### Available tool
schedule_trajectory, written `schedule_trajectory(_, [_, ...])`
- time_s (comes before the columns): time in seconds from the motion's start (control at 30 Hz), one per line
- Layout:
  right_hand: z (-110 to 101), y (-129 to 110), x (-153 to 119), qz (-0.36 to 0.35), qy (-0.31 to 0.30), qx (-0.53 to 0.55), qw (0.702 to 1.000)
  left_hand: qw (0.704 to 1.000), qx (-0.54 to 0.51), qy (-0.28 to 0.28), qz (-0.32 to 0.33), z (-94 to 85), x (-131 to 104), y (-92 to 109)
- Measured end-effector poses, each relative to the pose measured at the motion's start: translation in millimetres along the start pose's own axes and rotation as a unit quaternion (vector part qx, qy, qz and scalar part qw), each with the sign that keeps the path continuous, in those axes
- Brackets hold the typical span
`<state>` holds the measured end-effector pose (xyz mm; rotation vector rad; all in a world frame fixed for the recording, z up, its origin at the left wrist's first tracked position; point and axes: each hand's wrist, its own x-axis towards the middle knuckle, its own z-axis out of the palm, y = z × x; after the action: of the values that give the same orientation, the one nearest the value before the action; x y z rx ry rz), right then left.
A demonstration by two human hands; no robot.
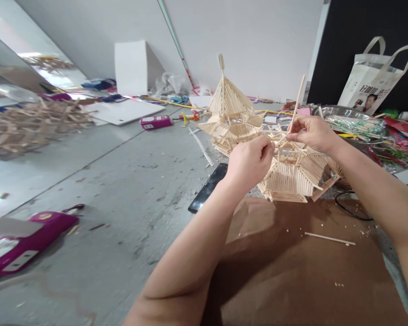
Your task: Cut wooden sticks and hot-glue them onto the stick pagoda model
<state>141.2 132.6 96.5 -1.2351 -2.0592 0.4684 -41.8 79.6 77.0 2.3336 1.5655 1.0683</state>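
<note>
A tiered model of thin wooden sticks stands at the back edge of the brown sheet. Over its top, my right hand pinches a long pale stick that points up. My left hand is closed at the model's upper left side, its fingertips close to those of my right hand; what they pinch is too small to make out. Behind the hands rises a second stick model with a pointed roof. One loose stick lies on the brown sheet.
A black phone lies left of the near model. Purple power strips rest on the grey floor. At the right are a metal bowl of packed sticks, a white bag and a black cable. A blurred wooden lattice sits far left.
</note>
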Motion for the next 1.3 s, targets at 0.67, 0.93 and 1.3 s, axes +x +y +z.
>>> schedule_trajectory(0.67, [-0.6,1.8,-1.1,0.007,-0.001,0.012,1.0,1.0,-0.008,0.003,0.001,-9.5,2.0,-2.6])
schedule_trajectory(0.93, [-15.5,9.5,-10.6,0.006,0.029,0.001,1.0,0.999,0.017,0.028,-0.036,-19.0,3.6,-7.1])
schedule_trajectory(1.3, [-16.1,38.1,-48.9,0.067,0.181,0.024,0.981,0.981,0.097,-0.148,-0.074,-26.1,5.5,-20.8])
